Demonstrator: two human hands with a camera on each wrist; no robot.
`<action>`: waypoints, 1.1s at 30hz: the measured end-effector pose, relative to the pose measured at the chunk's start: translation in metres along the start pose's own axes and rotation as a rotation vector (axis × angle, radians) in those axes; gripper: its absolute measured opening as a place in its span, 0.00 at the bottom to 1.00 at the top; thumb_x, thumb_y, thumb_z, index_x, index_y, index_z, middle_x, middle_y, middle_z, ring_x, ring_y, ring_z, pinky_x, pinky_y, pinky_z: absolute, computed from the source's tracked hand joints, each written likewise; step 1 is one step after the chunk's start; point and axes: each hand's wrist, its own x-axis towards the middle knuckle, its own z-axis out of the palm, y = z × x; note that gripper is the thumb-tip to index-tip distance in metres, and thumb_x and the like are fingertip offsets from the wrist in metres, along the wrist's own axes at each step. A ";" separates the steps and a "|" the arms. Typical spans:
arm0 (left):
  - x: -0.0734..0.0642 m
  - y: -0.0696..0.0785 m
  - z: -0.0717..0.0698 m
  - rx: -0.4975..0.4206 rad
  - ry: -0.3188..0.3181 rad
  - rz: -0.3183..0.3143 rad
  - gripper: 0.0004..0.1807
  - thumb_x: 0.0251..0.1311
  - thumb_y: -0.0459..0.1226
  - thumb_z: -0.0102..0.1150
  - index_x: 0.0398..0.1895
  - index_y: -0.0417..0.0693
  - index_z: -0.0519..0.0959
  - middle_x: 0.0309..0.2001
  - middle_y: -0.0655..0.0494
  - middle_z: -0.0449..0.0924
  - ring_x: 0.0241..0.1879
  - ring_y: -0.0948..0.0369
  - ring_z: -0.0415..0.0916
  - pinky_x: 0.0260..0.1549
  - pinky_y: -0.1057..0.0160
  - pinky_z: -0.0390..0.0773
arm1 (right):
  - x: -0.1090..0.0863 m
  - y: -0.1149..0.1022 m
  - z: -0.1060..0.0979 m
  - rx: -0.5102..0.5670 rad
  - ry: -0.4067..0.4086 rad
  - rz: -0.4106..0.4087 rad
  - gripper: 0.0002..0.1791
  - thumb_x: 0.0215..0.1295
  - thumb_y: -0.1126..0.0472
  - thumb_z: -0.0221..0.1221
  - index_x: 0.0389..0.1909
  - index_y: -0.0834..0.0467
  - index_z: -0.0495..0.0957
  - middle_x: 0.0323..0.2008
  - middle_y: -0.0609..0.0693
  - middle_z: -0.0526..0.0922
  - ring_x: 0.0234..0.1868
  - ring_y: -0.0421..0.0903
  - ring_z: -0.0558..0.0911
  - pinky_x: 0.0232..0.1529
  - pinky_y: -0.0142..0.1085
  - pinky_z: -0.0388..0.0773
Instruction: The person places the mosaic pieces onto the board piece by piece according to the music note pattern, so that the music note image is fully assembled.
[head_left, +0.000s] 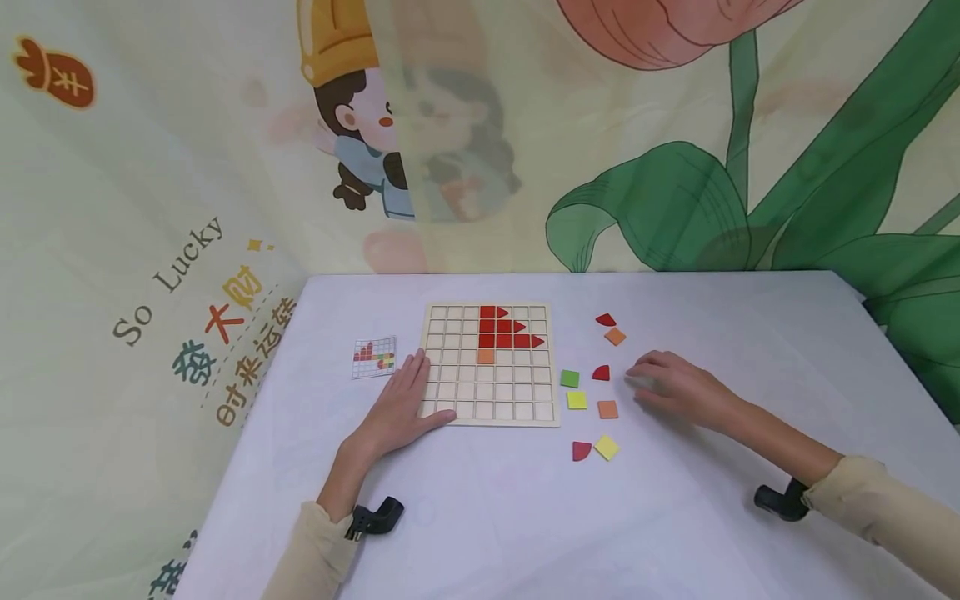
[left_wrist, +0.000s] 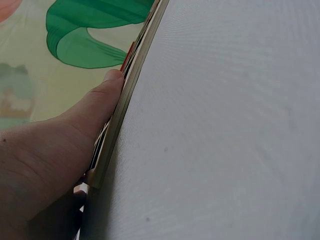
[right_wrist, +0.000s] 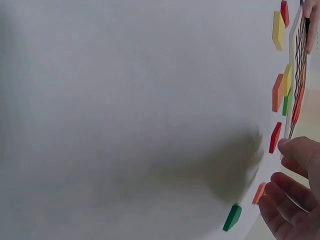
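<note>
A wooden grid board (head_left: 450, 387) lies on the white table, with red squares, red triangles and one orange square (head_left: 486, 357) set in its cells. My left hand (head_left: 401, 396) rests along the board's left edge, fingers extended, thumb over the front edge; in the left wrist view the thumb (left_wrist: 95, 107) lies on the rim. To the right of the loose pieces hovers my right hand (head_left: 678, 387), fingers loosely bent, holding nothing visible. A red quarter-circle (head_left: 602, 373) is nearest its fingertips. The right wrist view shows a green piece (right_wrist: 232, 217) beside that hand, which the head view hides.
Left of the board lies a small pattern card (head_left: 373, 357). Between board and right hand are scattered a green square (head_left: 570, 378), yellow squares (head_left: 577, 401), orange squares (head_left: 607, 409) and more red quarter-circles (head_left: 581, 451). A printed cloth hangs behind the table.
</note>
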 end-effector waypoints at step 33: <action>-0.001 0.001 -0.002 0.004 -0.015 -0.006 0.57 0.59 0.63 0.55 0.77 0.39 0.40 0.79 0.47 0.34 0.79 0.50 0.31 0.77 0.48 0.41 | 0.069 -0.045 0.028 -0.059 0.023 -0.132 0.12 0.54 0.58 0.71 0.40 0.55 0.86 0.37 0.48 0.83 0.38 0.41 0.79 0.36 0.30 0.82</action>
